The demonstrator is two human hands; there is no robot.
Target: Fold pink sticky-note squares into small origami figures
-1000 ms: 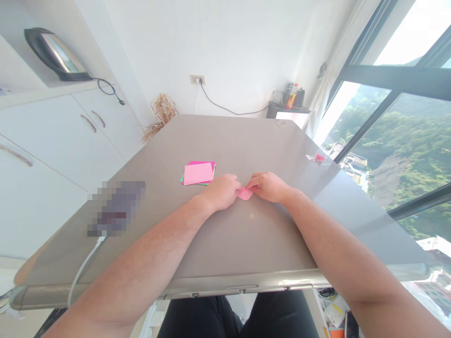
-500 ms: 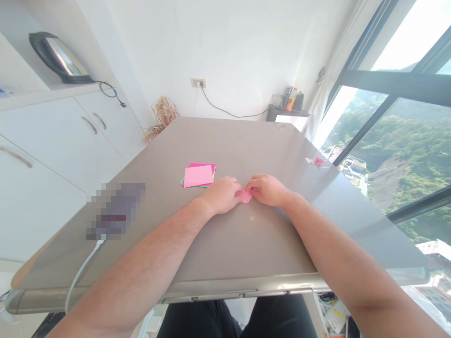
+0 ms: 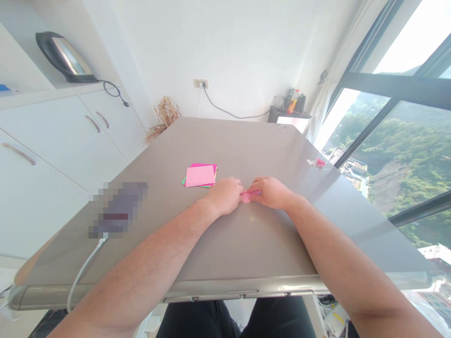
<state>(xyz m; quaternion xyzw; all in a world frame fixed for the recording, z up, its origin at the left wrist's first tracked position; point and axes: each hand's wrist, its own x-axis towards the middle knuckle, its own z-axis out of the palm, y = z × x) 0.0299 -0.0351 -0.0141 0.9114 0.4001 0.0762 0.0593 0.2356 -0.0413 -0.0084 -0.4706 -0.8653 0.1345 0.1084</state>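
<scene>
A small folded piece of pink paper [image 3: 246, 197] is held between my two hands, low over the middle of the table. My left hand [image 3: 227, 195] pinches its left side, fingers closed around the edge. From the right, my right hand [image 3: 270, 191] grips the other side between thumb and fingers. Much of the paper is hidden by the fingers, so its exact folded shape is unclear. Just beyond my left hand lies a stack of coloured paper sheets [image 3: 200, 176], light pink on top with magenta and green edges showing below.
Pink and white paper scraps [image 3: 319, 163] lie near the table's right edge. A blurred-out dark object [image 3: 120, 209] with a white cable [image 3: 84, 265] rests on the left of the grey-brown table [image 3: 232, 141]. Bottles [image 3: 293, 101] stand on a small cabinet behind.
Both hands still hold the pink paper. Less of it shows now between the fingers, and the right fingers have shifted slightly on it. The whole view has moved a little.
</scene>
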